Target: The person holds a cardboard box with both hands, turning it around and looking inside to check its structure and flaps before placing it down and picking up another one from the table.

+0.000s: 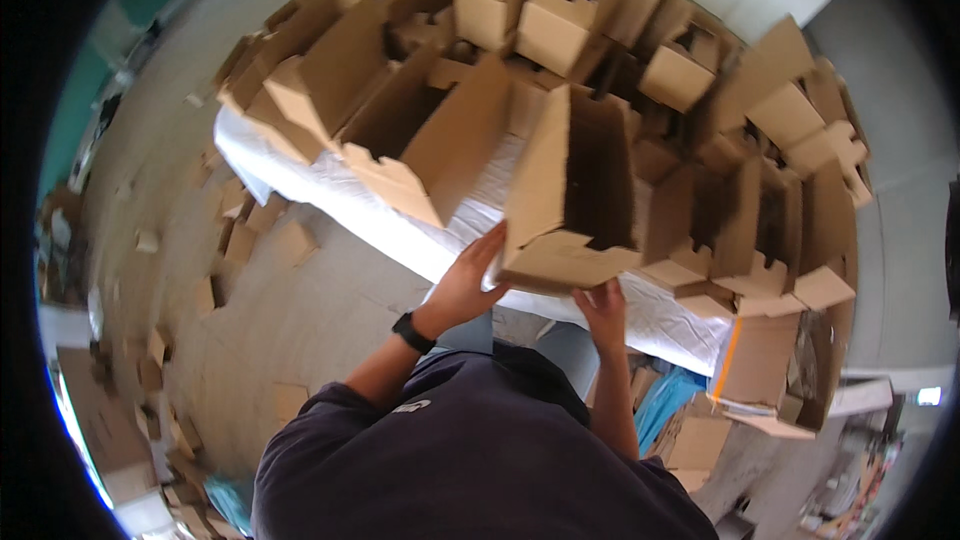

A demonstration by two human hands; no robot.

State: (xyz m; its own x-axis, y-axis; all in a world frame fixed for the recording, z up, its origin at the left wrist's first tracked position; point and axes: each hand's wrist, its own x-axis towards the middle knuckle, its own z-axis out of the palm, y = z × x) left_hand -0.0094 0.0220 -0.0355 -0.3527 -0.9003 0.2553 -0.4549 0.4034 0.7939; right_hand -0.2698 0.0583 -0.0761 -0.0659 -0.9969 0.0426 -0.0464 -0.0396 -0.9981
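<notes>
An open-topped cardboard box (532, 180) is held between my two hands at the near edge of a white-covered table (395, 240). My left hand (463, 282), with a dark watch on its wrist, presses against the box's lower left side, fingers along the cardboard. Beneath the front end, my right hand (604, 314) grips the lower right corner; some of its fingers are hidden under the box. The box's inside is dark, and I cannot make out its contents. Just left of it stands another open cardboard box (400, 182) with a notched front.
Several more open cardboard boxes (568, 30) crowd the table, some stacked at the back. A box with an orange stripe (757, 360) sits at the right end. Cardboard scraps (240, 240) litter the floor at left. Blue plastic (668, 405) lies below the table.
</notes>
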